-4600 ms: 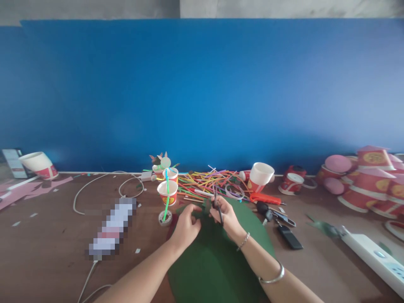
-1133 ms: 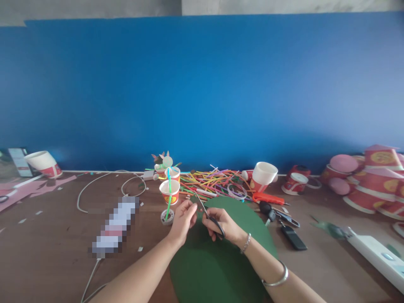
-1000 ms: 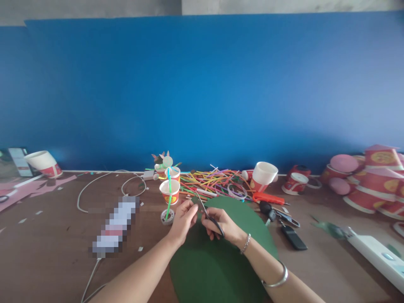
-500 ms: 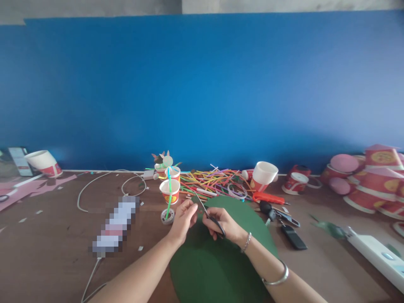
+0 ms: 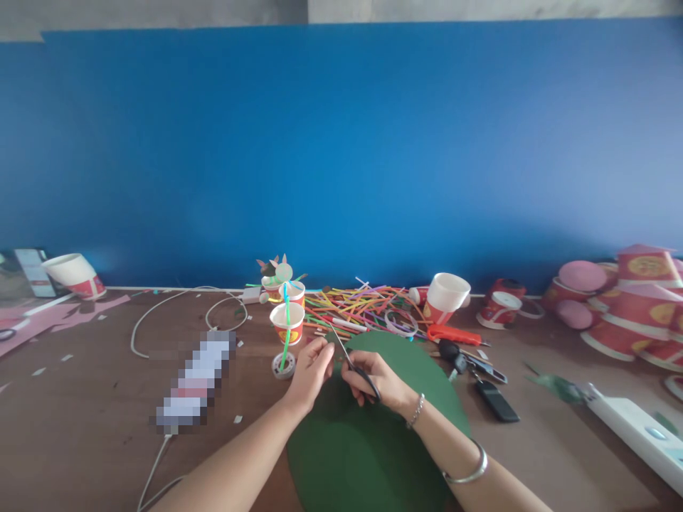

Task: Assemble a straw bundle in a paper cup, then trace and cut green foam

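Observation:
My right hand (image 5: pixel 375 378) is closed round the black handles of a pair of scissors (image 5: pixel 368 382), whose thin blades point up and left. Just left of them, the fingers of my left hand (image 5: pixel 312 370) are pinched together near the blades; what they hold is too small to make out. Both hands are above a large sheet of dark green paper (image 5: pixel 378 455) on the brown table. Left of my left hand stands a red and white paper cup (image 5: pixel 287 332) with a green strip rising beside it, and a white ring (image 5: pixel 283 365) lies in front.
Colourful sticks (image 5: pixel 355 306) lie behind my hands. An orange cutter (image 5: pixel 453 334), keys with a black fob (image 5: pixel 496 400) and a white glue gun (image 5: pixel 634 427) are at right. Stacked cups (image 5: pixel 634 320) stand far right; a blurred-out phone (image 5: pixel 196 380) lies left.
Both hands have stayed nearly in place. The scissors have shifted very slightly; nothing was let go.

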The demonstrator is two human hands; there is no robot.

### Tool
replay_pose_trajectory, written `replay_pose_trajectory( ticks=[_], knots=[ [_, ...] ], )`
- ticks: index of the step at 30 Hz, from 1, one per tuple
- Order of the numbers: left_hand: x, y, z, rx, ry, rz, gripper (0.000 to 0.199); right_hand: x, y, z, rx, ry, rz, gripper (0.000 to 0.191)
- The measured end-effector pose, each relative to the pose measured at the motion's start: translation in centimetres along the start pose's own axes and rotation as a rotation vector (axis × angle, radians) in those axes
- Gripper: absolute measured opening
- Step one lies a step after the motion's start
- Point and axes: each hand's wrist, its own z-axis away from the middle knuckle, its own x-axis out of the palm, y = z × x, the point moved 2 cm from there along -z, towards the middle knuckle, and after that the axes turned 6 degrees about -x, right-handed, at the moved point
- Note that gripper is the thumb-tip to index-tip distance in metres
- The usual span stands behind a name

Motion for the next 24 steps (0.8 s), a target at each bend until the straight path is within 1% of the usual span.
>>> replay_pose_trajectory(
  ticks=[7, 12, 19, 24],
  knots=[
    [0.00, -0.06, 0.03, 0.002, 0.024, -0.001, 0.036, -0.07, -0.10, 0.03, 0.040, 0.015, 0.029, 0.037],
    [-0.01, 0.00, 0.06, 0.006, 0.026, 0.007, 0.035, -0.18, 0.03, 0.06, 0.040, 0.005, 0.022, 0.036],
    [0.11, 0.17, 0.14, -0.006, -0.028, 0.029, 0.034, -0.09, -0.38, 0.19, 0.048, -0.013, 0.012, 0.034],
    [0.14, 0.07, 0.15, 0.007, -0.034, 0.023, 0.034, -0.11, -0.24, 0.16, 0.059, -0.004, 0.025, 0.034]
  ],
)
